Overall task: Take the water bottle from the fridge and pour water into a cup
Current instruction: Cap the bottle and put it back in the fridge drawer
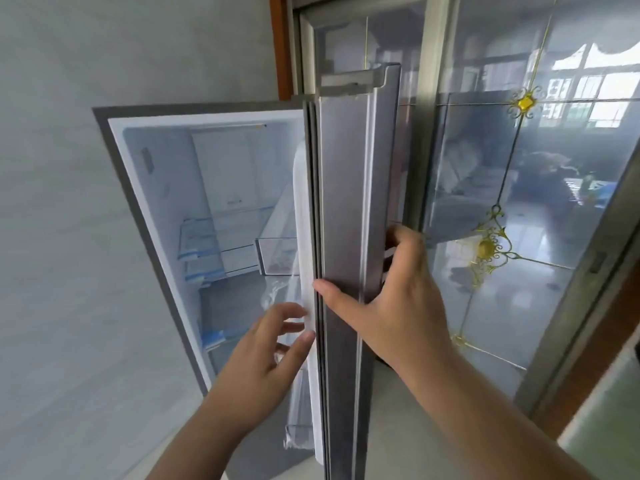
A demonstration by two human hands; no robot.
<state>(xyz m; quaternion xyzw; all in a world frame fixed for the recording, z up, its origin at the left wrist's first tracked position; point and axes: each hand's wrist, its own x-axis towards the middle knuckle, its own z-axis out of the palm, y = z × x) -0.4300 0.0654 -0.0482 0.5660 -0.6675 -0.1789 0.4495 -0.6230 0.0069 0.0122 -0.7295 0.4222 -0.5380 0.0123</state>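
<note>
Fridge [156,202] stands open; right hand [391,303] grips the door [346,202] edge, while left hand [266,355], fingers loosely spread, touches the door's inner side.

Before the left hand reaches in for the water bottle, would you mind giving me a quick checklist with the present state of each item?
1. Fridge door open wide enough to reach in: ok, the interior shows.
2. Door held: ok, the right hand grips its edge, thumb on the front, fingers curled round the far side.
3. Left hand free: ok, it holds nothing, relaxed by the door's white inner lining.
4. Water bottle located: cannot tell, none is plainly visible.
5. Fridge shelves free of obstacles: ok where visible.
6. Cup ready: cannot tell, none in view.
</note>
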